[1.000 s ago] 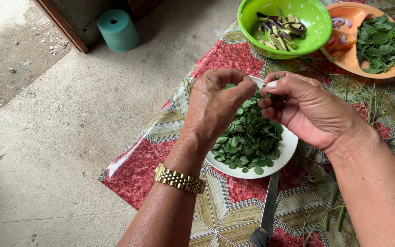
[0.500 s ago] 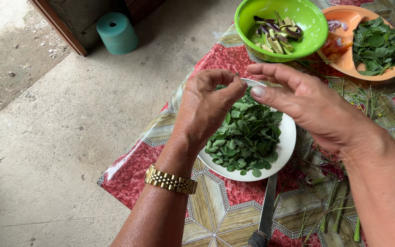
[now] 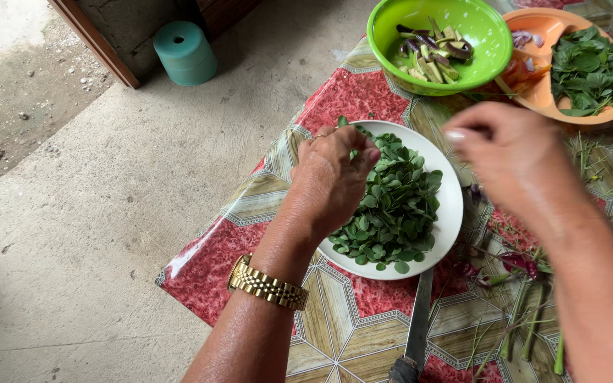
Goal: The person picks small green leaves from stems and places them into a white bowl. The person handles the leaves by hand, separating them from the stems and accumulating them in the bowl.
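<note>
Our right hand (image 3: 512, 152) has swung from frame centre toward the right, blurred, its grip impossible to read. Our left hand (image 3: 335, 177), fingers curled with nothing visible between them, hovers over the white plate (image 3: 448, 213) of small green leaves (image 3: 391, 206) at centre, nearer them than the right.

— Far side of the patterned table (image 3: 335, 323)?
— Green bowl (image 3: 494, 42) with cut purple-and-green vegetable pieces (image 3: 431, 53); right of it, touching, an orange dish (image 3: 544, 92) of broad leaves (image 3: 587, 67).
— Near edge?
— Knife (image 3: 416, 330), blade pointing away. Bare green stems (image 3: 526, 323) to its right.
— Off the table?
— Teal cylinder (image 3: 184, 52) far left on concrete floor (image 3: 72, 234).
</note>
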